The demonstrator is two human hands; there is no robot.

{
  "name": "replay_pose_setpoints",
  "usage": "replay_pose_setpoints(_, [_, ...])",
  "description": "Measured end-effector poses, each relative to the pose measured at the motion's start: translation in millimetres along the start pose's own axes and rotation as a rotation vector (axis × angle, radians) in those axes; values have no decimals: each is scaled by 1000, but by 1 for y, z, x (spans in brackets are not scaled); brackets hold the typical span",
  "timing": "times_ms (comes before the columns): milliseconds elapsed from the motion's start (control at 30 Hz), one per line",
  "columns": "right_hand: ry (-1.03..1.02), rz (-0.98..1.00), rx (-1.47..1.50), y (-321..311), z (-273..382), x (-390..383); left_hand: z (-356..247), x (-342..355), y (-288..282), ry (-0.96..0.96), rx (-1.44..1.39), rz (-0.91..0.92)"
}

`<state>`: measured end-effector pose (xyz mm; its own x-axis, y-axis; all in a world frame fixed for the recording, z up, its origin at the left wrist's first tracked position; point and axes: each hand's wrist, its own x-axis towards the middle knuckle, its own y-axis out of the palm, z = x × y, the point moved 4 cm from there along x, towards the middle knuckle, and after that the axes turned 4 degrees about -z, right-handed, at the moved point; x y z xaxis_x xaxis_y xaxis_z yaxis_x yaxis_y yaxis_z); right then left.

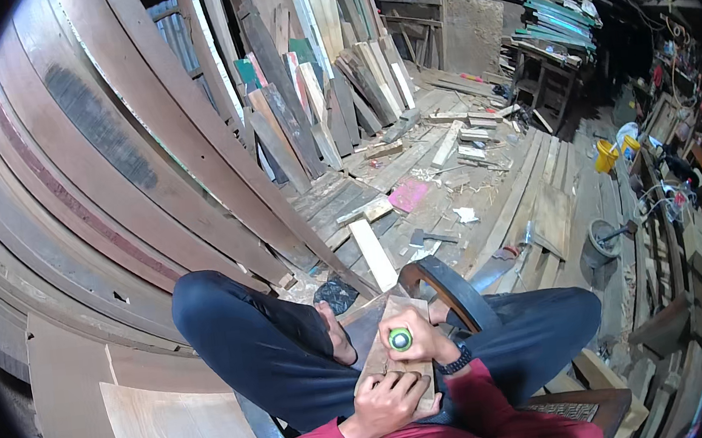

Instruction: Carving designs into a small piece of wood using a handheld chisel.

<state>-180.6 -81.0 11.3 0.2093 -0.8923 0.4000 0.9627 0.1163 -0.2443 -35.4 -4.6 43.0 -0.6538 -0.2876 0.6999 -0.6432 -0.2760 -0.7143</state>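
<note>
I sit cross-legged in dark trousers with a small flat wooden block (377, 360) on my lap. My left hand (390, 401) presses on the block's near end and holds it. My right hand (419, 342), with a dark watch at the wrist, is closed around a tool with a round green handle (399, 339) that stands upright on the block. The tool's tip is hidden under the hand. Red sleeves cover both forearms.
Long curved planks (131, 157) lean at my left, and shorter boards (304, 96) stand behind. A dark curved wooden piece (454, 287) lies by my right knee. On the littered floor are a pale plank (372, 253), a hammer (428, 237), a pink sheet (408, 194) and yellow buckets (606, 156).
</note>
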Motion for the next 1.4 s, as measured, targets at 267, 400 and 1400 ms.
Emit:
replay_pose_setpoints(267, [-22,-1,-22,-1,16,-5,-1,-3,1,-1,-3,-19])
replay_pose_setpoints(400, [-56,-8,-28,3,20,1,2,0,-1,16,7,-22])
replay_pose_setpoints(1400, [-35,-60,-97,4,-3,-2,1,-6,5,-11,-14,-24])
